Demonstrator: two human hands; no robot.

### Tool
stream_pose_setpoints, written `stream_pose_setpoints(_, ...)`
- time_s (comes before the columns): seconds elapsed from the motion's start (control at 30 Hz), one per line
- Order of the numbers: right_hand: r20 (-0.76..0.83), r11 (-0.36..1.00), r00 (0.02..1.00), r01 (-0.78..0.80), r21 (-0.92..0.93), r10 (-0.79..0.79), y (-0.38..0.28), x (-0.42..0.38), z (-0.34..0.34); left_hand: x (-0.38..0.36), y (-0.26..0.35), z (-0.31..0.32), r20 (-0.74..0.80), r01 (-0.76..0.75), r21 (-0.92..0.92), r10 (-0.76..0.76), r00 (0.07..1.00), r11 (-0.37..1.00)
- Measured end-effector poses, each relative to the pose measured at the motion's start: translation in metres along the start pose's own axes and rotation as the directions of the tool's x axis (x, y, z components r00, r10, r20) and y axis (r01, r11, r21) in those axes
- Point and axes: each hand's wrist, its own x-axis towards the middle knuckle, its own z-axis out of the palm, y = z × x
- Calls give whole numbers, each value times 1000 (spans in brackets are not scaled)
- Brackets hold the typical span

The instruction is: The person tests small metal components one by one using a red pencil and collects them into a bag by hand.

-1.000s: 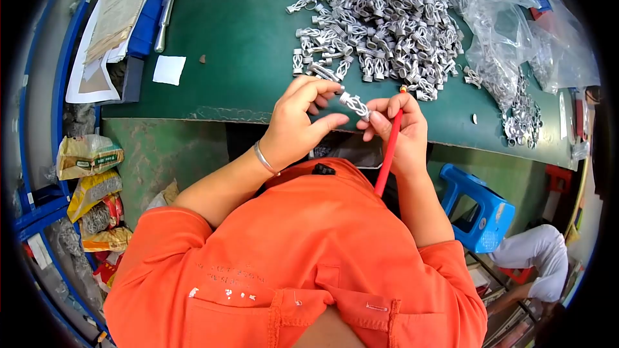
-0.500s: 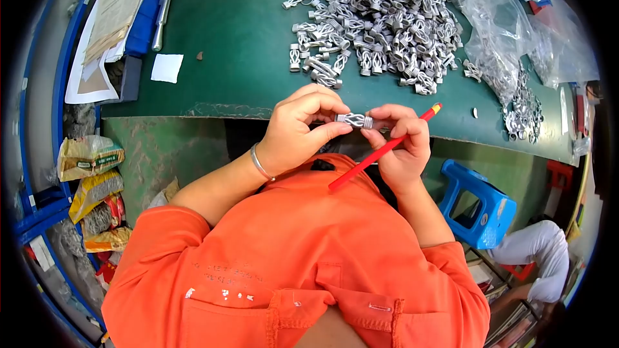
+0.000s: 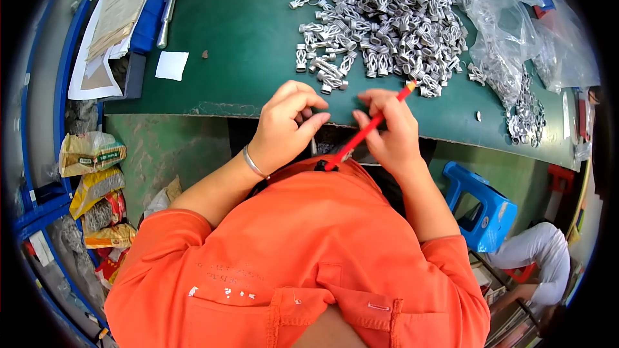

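My left hand (image 3: 288,122) is just off the front edge of the green table, fingers curled and thumb apart from them, with nothing visible in its grip. Across from it, my right hand (image 3: 394,130) holds a red pencil (image 3: 361,135) slantwise between its fingers, the yellowish tip pointing up and away. Below the pencil, near my lap, a small greyish thing (image 3: 348,154) shows, too blurred to name surely. Beyond both hands lies a large pile of grey twisted metal pieces (image 3: 393,19), its nearest pieces close to my fingertips.
The green table (image 3: 238,45) carries a white paper square (image 3: 171,66), clear plastic bags (image 3: 503,32) and small metal rings (image 3: 525,122). Papers (image 3: 122,13) lie at the left. A blue stool (image 3: 480,209) stands at the right, near another person's leg (image 3: 538,258).
The twisted metal piece held between both hands has left my fingers. My hands have drawn apart, the left slightly leftward, and the right still has the pencil.
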Motion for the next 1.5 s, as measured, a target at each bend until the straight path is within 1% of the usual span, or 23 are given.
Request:
stream_pose_setpoints(0.2,-19,990,995,94,-105,-97,19,24,29,5,-5,3,-34,108,-45,-109,993,993)
stream_pose_setpoints(0.27,-9,998,999,38,-56,-38,13,20,26,3,-11,4,-54,131,-90,-137,989,987)
stream_pose_setpoints(0.3,3,983,995,-95,160,96,11,17,24,3,-13,5,-74,154,-138,-165,984,978)
stream_pose_setpoints(0.33,44,904,974,-224,365,223,10,13,22,3,-15,5,-74,155,-138,-167,983,978)
stream_pose_setpoints(0.37,83,790,951,-294,538,297,9,9,21,4,-16,6,-37,178,-256,-193,980,950)
stream_pose_setpoints(0.4,170,602,925,-353,716,340,6,7,17,5,-16,6,2,201,-368,-215,977,908)
stream_pose_setpoints(0.43,231,505,883,-430,748,409,-2,9,10,4,-14,7,3,202,-369,-216,976,907)
stream_pose_setpoints(0.47,295,400,832,-498,769,470,-9,9,5,5,-9,6,74,255,-502,-253,965,826)
stream_pose_setpoints(0.5,293,401,831,-499,768,472,-10,8,3,5,-5,6,150,307,-620,-275,950,722)
stream_pose_setpoints(0.6,318,319,811,-507,801,490,-12,2,0,4,-1,7,149,292,-653,-260,954,699)
stream_pose_setpoints(0.7,315,287,833,-473,833,455,-4,-8,6,4,8,7,94,181,-598,-156,983,781)
stream_pose_setpoints(0.77,138,454,922,-303,838,361,3,-14,13,2,8,6,87,113,-536,-78,993,836)
stream_pose_setpoints(0.8,139,453,922,-303,839,361,1,-14,13,1,8,5,87,40,-471,1,996,881)
stream_pose_setpoints(0.87,-63,669,959,-145,729,277,-4,-17,11,-2,6,5,127,55,-471,5,992,880)
stream_pose_setpoints(0.9,-109,720,964,-104,686,243,-4,-18,10,-2,7,6,120,67,-472,-11,993,879)
stream_pose_setpoints(1.0,-153,770,979,-7,637,135,-2,-21,5,-4,9,8,118,108,-510,-55,991,854)
stream_pose_setpoints(1.07,-164,777,977,-4,630,138,-2,-23,3,-5,8,8,124,136,-543,-81,989,828)
stream_pose_setpoints(1.13,-147,856,989,46,515,36,0,-26,-2,-6,2,5,182,70,-390,3,983,918)
stream_pose_setpoints(1.2,-163,853,985,35,520,59,-2,-26,-3,-2,6,-1,244,63,-322,19,969,945)
stream_pose_setpoints(1.27,43,961,999,-9,278,-3,-1,-23,-10,-1,4,-5,305,53,-250,27,952,967)
stream_pose_setpoints(1.3,55,979,998,-17,203,6,-2,-19,-10,-2,1,-6,302,51,-191,9,953,980)
stream_pose_setpoints(1.43,-23,990,990,138,8,-138,3,4,7,-3,-2,-6,258,100,-127,-64,964,987)
stream_pose_setpoints(1.5,-67,988,986,149,-45,-152,3,20,18,-2,-2,-4,225,108,-125,-78,971,986)
